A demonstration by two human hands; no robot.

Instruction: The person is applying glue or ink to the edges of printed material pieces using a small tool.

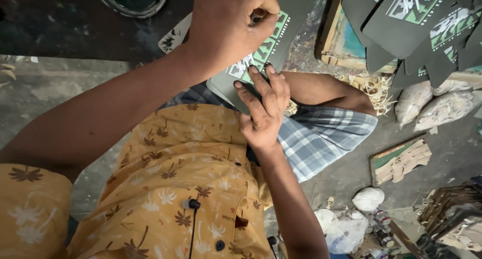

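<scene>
A dark flat sheet (pixel 296 3) with a green and white print lies over my lap and knee. My left hand (pixel 228 25) is a closed fist on top of the print, and a small pale object shows between its fingers. My right hand (pixel 263 106) lies flat just below, with its fingertips pressing the sheet's near edge against my checked cloth (pixel 321 133). A pale cut-out piece (pixel 173 35) sticks out from behind my left wrist.
Several dark printed pieces (pixel 427 18) are stacked at the top right over a wooden frame (pixel 334 43). Pale filled bags (pixel 432 106), straw-like shavings (pixel 371 86), a tray of pale cut-outs (pixel 401 161), plastic bags and small bottles (pixel 356 224) lie on the floor. A round container (pixel 133 0) sits at the top.
</scene>
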